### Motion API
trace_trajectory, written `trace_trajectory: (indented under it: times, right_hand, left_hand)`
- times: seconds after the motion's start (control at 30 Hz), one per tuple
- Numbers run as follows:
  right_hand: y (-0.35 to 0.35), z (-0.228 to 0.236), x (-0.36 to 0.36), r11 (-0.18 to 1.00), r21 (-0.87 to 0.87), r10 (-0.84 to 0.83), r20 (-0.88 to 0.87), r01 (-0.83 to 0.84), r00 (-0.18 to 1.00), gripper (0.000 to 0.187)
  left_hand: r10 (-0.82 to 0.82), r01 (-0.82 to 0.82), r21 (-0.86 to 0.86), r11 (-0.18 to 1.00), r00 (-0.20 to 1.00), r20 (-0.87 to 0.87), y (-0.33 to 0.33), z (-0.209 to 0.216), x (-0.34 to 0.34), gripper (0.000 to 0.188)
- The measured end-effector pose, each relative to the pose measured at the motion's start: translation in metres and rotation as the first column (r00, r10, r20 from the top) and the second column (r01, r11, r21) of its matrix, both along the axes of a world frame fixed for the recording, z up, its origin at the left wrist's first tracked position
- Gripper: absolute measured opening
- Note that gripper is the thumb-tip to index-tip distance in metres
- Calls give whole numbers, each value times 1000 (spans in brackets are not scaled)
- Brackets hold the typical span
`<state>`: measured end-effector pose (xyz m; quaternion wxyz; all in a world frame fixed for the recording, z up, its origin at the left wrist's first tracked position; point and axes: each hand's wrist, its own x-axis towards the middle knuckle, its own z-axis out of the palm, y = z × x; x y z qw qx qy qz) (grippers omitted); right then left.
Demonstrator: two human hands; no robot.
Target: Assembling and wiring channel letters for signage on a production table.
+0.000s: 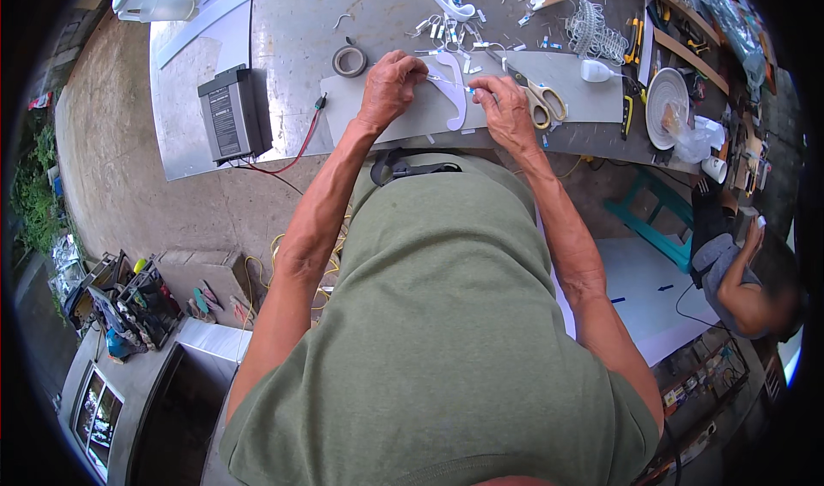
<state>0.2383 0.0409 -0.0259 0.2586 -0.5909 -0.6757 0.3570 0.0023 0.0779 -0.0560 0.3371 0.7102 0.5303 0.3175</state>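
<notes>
My left hand is closed in a pinch on one end of a thin white wire. Its other end runs to a small white-and-blue module, pinched between the thumb and fingers of my right hand. Wire and module hang over a white curved piece, which lies on a grey sheet on the table. Beyond my hands is a loose pile of similar small modules on wires. Scissors with cream handles lie just right of my right hand.
A roll of tape and a black power supply box with a red cable are to the left. At right are a coil of clear strip, a white bottle, pliers and a round white lid. Another person sits farther right.
</notes>
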Motion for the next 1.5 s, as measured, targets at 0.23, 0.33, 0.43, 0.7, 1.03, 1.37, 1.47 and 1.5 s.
trace_trajectory:
  times: [0.23, 0.33, 0.43, 0.7, 1.03, 1.37, 1.47, 1.5]
  right_hand:
    - [1, 6, 0, 985, 67, 155, 94, -162, 983, 15]
    - [-4, -6, 3, 970, 189, 115, 202, -154, 973, 16]
    - [-6, -2, -1, 945, 288, 70, 283, -154, 957, 17]
    - [-10, -16, -7, 992, 103, 53, 181, -72, 982, 16]
    - [-12, -22, -20, 997, 70, -39, 221, 24, 974, 11]
    - [0, -18, -31, 992, -32, -107, 271, 120, 957, 12]
    - [1, -17, -34, 986, -72, -120, 313, 150, 942, 11]
    - [1, -18, -34, 984, -76, -131, 295, 160, 947, 11]
  left_hand:
    - [-23, 24, -60, 998, 1000, 18, 10, 2, -6, 11]
    - [-59, 62, -99, 993, 998, 32, 15, 7, -9, 11]
    - [-102, 101, -90, 991, 995, 2, 18, 7, -11, 11]
    - [-178, 181, 13, 983, 974, -138, 20, 0, -7, 9]
    - [-173, 186, 61, 981, 970, -168, 20, -4, -7, 10]
    - [-162, 175, 103, 979, 979, -127, 16, -6, -9, 11]
    - [-161, 174, 84, 981, 978, -135, 15, -5, -8, 11]
    - [-160, 172, 84, 982, 978, -135, 16, -5, -8, 11]
